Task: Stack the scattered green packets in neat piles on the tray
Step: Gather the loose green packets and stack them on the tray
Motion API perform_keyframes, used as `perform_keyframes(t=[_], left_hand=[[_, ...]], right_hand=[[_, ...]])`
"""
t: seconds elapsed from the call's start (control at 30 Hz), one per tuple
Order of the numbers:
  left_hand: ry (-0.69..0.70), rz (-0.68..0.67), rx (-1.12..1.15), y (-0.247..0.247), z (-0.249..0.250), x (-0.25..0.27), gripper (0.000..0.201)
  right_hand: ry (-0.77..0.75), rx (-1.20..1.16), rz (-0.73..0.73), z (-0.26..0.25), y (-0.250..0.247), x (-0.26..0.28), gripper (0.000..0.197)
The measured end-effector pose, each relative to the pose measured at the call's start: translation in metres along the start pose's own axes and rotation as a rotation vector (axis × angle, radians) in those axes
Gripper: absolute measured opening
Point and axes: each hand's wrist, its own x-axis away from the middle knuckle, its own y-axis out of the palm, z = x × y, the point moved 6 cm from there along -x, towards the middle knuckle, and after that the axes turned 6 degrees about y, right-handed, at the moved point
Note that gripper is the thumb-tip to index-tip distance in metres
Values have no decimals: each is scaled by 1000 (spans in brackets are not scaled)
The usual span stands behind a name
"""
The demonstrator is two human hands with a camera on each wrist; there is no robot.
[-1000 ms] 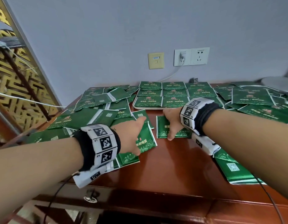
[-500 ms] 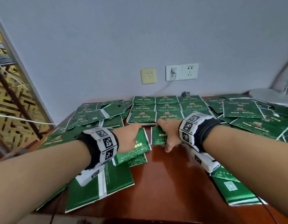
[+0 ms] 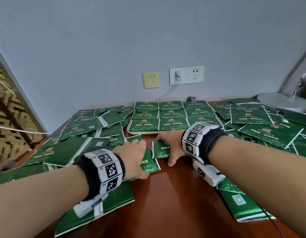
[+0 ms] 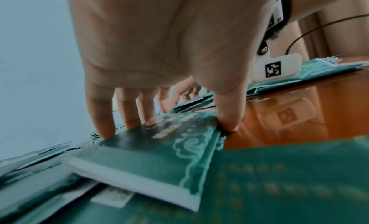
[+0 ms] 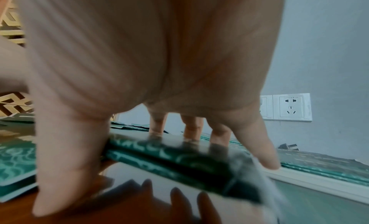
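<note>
Green packet (image 3: 161,150) within right grip (image 3: 171,143)

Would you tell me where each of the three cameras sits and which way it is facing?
Head: worn on the head, facing forward and down over the wooden table; both forearms, left hand and right hand show.
Left wrist: under the left wrist, looking along the palm; the left hand grips a green packet.
Right wrist: under the right wrist, facing the wall socket; the right hand grips a packet stack.
Shared: head and right wrist both show the wall socket and tray.
</note>
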Motion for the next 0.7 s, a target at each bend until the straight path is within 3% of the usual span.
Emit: perform_keyframes(t=[0.23, 0.53, 0.7], left_hand=[[110, 7, -161, -8, 19, 8, 50], [107, 75, -41, -40, 9, -5, 52], [126, 148, -149, -74, -7, -36, 55]], right_hand=[[32, -34, -3, 5, -2, 5, 95], [90, -105, 105, 28, -21, 10, 91], [106, -111, 190, 47, -45, -2, 90]])
